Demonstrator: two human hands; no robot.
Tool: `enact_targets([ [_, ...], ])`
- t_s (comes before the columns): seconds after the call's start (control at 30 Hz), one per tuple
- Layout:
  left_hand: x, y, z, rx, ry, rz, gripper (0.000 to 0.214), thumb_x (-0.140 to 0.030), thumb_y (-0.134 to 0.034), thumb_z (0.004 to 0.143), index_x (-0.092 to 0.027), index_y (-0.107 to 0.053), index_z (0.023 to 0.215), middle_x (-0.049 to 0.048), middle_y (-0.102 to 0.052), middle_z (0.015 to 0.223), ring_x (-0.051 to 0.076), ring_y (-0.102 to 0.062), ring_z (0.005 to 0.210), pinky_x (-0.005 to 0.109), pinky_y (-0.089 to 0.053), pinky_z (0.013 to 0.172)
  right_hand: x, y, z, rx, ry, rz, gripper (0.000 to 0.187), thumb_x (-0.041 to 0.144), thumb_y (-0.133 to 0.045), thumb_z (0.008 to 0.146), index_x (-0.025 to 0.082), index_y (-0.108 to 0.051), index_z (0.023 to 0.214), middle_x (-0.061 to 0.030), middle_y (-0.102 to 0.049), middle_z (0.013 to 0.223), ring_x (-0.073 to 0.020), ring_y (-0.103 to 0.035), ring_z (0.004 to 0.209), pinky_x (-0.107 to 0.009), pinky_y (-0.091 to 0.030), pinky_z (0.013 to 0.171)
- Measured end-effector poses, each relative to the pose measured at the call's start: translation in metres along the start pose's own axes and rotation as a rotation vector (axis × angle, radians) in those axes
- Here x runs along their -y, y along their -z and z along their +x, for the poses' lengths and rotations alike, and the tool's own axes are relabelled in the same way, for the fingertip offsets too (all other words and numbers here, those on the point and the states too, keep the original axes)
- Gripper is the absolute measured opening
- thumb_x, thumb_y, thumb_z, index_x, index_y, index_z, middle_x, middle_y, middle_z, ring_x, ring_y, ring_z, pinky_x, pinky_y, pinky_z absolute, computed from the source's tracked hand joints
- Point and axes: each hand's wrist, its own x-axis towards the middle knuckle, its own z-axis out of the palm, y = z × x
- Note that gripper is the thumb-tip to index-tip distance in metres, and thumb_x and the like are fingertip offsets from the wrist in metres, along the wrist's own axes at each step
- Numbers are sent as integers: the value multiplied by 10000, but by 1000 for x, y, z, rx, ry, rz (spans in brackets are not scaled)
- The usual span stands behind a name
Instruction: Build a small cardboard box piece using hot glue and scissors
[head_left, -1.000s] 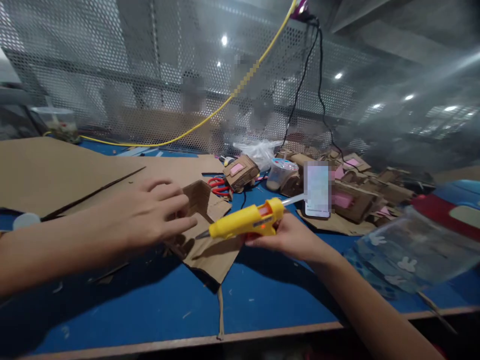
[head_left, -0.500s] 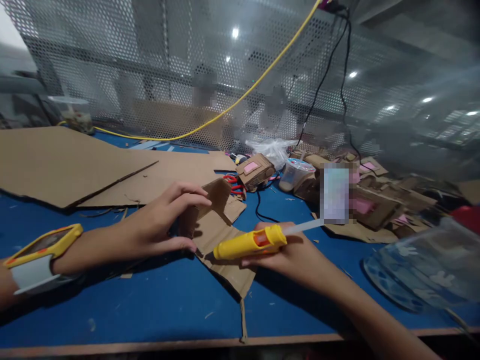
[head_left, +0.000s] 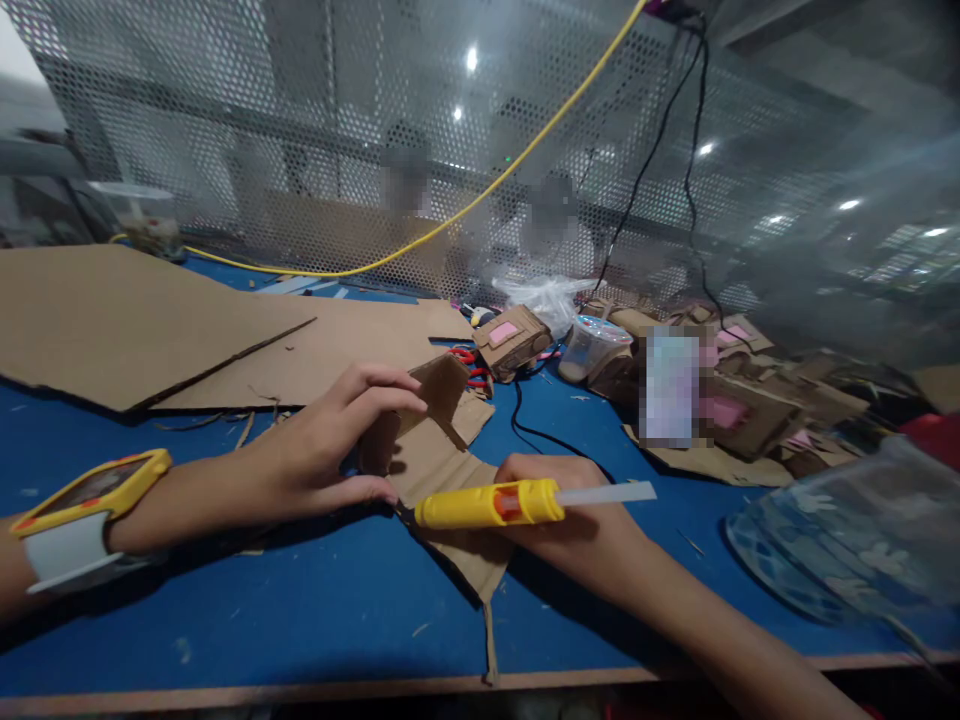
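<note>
My right hand [head_left: 570,520] is closed round a yellow glue gun [head_left: 484,505], held level with a white glue stick [head_left: 604,493] poking out of its back. The nozzle points left at a folded cardboard piece [head_left: 439,455] lying on the blue table [head_left: 300,620]. My left hand [head_left: 330,445] pinches that cardboard: fingers on the raised flap [head_left: 441,385], thumb low at the front. On my left wrist is a yellow-cased watch [head_left: 86,500].
Large cardboard sheets [head_left: 150,320] lie at the back left. Red scissors [head_left: 469,370], small cardboard boxes with pink patches [head_left: 514,340], a plastic cup [head_left: 589,345] and a black cable [head_left: 540,430] crowd the back right. A clear plastic bag [head_left: 847,530] lies at right. Perforated metal screen [head_left: 300,130] stands behind.
The glue gun has dropped lower and levelled out, its nozzle now at the cardboard's front edge. My left hand has shifted from lying over the cardboard to pinching the flap.
</note>
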Motion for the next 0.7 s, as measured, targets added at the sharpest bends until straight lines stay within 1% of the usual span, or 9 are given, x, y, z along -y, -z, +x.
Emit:
enact_targets([
  [0.13, -1, -1, 0, -16, -19, 6, 581, -436, -720, 893, -256, -468, 1385, 140, -529, 1356, 283, -547, 1256, 405, -525, 1042, -6, -3, -4, -29, 107, -115, 120, 244, -634, 801, 216, -567, 706, 11, -611, 613, -109, -501, 529, -230, -269, 509],
  [0.23, -1, -1, 0, -17, -34, 15, 568, -434, -710, 903, -238, -465, 1377, 145, -527, 1350, 275, -546, 1255, 391, -525, 1047, -9, -5, -5, -78, 194, -191, 108, 235, -602, 812, 217, -561, 715, 11, -596, 597, -105, -477, 513, -234, -252, 501],
  [0.43, -2, 0, 1, -10, -38, 18, 561, -449, -694, 915, -228, -458, 1374, 150, -523, 1346, 268, -542, 1257, 385, -524, 1050, -8, -4, -7, -81, 215, -278, 115, 216, -648, 772, 217, -546, 719, 15, -602, 599, -109, -492, 524, -237, -252, 506],
  [0.57, -2, 0, 1, -13, -28, 16, 552, -452, -688, 919, -237, -466, 1376, 146, -522, 1363, 270, -541, 1261, 389, -522, 1050, -8, -4, -7, -112, 263, -310, 131, 205, -662, 761, 211, -540, 713, 26, -590, 578, -100, -485, 500, -229, -245, 491],
  [0.7, -2, 0, 0, -23, -29, 8, 563, -448, -703, 908, -237, -475, 1377, 144, -530, 1358, 275, -546, 1257, 397, -521, 1051, -7, -3, -8, -131, 278, -333, 120, 173, -655, 731, 207, -542, 708, 35, -583, 564, -92, -478, 485, -220, -238, 483],
])
